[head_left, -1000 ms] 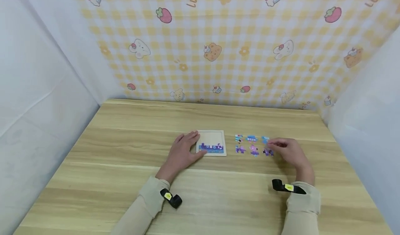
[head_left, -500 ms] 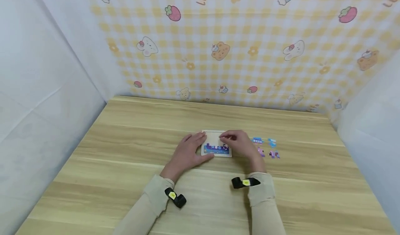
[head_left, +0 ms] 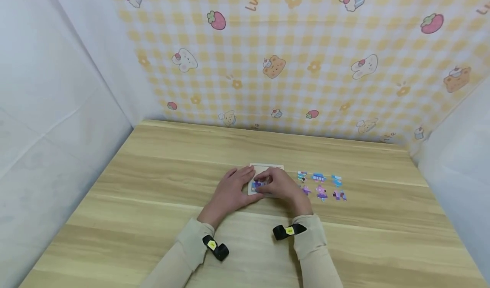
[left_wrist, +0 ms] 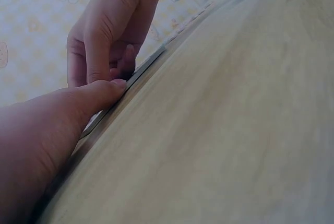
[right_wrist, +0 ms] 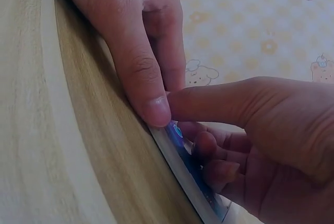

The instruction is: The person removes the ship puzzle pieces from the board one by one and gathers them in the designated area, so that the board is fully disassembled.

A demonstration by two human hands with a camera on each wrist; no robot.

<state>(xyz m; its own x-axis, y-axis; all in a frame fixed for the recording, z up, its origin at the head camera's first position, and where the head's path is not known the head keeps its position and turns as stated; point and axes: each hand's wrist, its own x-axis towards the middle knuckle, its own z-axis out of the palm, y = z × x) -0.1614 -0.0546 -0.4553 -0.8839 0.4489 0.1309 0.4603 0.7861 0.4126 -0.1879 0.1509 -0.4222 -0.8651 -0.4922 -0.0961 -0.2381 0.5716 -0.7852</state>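
A small pale puzzle board [head_left: 266, 166] lies flat near the middle of the table, partly hidden under both hands. My left hand [head_left: 230, 194] rests at its left side, fingers fairly straight, thumb [right_wrist: 156, 110] along the near edge. Bent over the board, my right hand [head_left: 285, 189] has thumb and fingers around a purple and blue puzzle piece [head_left: 257, 185] in the lower row; its fingertips cover most of that row. In the right wrist view, the curled fingers [right_wrist: 205, 144] touch the printed strip. The two thumbs meet at the board's edge.
To the right of the board, several loose puzzle pieces lie in two rows, among them a blue bus piece [head_left: 318, 177] and a pink animal piece [head_left: 321, 192]. A checked cloth [head_left: 291, 88] hangs behind the wooden table [head_left: 183, 152], with white sheets at both sides.
My right hand has moved left from the loose pieces, over the board, and down to its lower row. My left hand stays at the board's left side. The head view has shifted slightly.
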